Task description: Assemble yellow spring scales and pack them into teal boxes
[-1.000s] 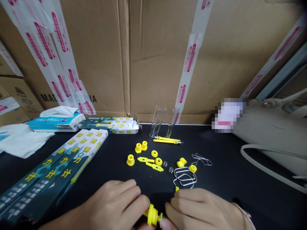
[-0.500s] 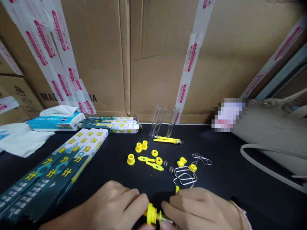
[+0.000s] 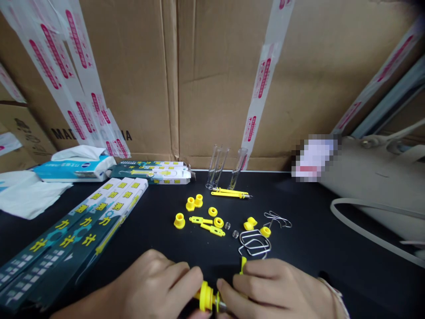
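Note:
At the bottom of the head view, my left hand (image 3: 159,283) is closed round a yellow flanged cap (image 3: 206,296), part of it hidden by the fingers. Beside it my right hand (image 3: 275,288) pinches a yellow strip (image 3: 243,265) whose end pokes up between the fingers. A small metal spring (image 3: 222,305) shows between the hands, close to the cap, partly covered by the right fingertips. Just past my right hand lie bent wire hooks (image 3: 255,244). Several yellow caps (image 3: 179,220), yellow rings (image 3: 218,222) and flat yellow pieces (image 3: 212,230) lie farther off.
Clear plastic tubes (image 3: 236,170) stand at the back, with assembled yellow rods (image 3: 229,193) before them. Long printed boxes (image 3: 79,226) and a tissue pack (image 3: 76,169) occupy the left. A grey bag (image 3: 368,177) sits at right; large cartons (image 3: 212,88) wall off the back.
Both hands have shifted slightly left in view, along with the scene. The right fingertips now sit closer to the yellow cap and cover more of the spring; both hands keep their hold.

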`<state>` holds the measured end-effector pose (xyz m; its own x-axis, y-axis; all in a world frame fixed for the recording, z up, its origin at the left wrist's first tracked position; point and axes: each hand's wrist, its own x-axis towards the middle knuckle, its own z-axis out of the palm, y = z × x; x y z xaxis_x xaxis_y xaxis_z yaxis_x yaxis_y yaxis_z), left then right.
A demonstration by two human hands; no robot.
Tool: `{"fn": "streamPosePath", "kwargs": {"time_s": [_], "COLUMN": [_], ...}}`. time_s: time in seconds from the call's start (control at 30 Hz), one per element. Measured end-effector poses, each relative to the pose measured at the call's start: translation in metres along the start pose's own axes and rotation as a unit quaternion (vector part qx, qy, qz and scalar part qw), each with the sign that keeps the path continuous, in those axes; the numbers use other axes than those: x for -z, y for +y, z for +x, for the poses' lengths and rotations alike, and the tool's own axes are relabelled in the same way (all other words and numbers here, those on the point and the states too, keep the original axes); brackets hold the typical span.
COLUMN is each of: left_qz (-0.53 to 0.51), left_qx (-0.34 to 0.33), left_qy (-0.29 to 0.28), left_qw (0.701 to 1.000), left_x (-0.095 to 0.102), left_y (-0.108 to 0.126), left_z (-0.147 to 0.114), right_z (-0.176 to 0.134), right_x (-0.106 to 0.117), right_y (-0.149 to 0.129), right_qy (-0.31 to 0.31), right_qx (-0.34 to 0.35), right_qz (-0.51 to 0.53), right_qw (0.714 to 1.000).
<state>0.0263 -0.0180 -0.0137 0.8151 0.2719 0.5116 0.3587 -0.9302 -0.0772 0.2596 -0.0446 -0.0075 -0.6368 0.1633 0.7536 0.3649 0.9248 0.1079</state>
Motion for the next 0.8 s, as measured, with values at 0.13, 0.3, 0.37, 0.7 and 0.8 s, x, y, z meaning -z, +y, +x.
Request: {"fn": "streamPosePath", "kwargs": {"time_s": [0.13,0.3,0.37,0.7,0.8], "left_qz": [-0.005,-0.014,-0.020,-0.053,-0.058], "left_qx": [0.020,0.019,0.024,0.043,0.048], "left_qy": [0.025,-0.019,-0.028,-0.064,-0.070], "left_qw": [0.999,1.000,0.999,0.996,0.995], "left_x": [-0.004,0.002,0.005,0.004,0.004], "left_y": [0.000,-0.001,-0.001,-0.003,-0.004], "left_z": [-0.002,-0.002,-0.001,-0.007,-0.006], "right_z": [-0.005,-0.038,-0.052,-0.068,-0.062], "right_x": [0.011,0.019,0.018,0.014,0.016], "right_y": [0.026,0.081,0.098,0.119,0.116], "right_qy": [-0.003,-0.079,-0.084,-0.107,-0.113], "right_qx": [-0.048,-0.335,-0.382,-0.498,-0.517], "right_qz": [-0.017,-0.174,-0.192,-0.023,0.023], "right_qw": [0.999,0.923,0.900,0.860,0.848]}}
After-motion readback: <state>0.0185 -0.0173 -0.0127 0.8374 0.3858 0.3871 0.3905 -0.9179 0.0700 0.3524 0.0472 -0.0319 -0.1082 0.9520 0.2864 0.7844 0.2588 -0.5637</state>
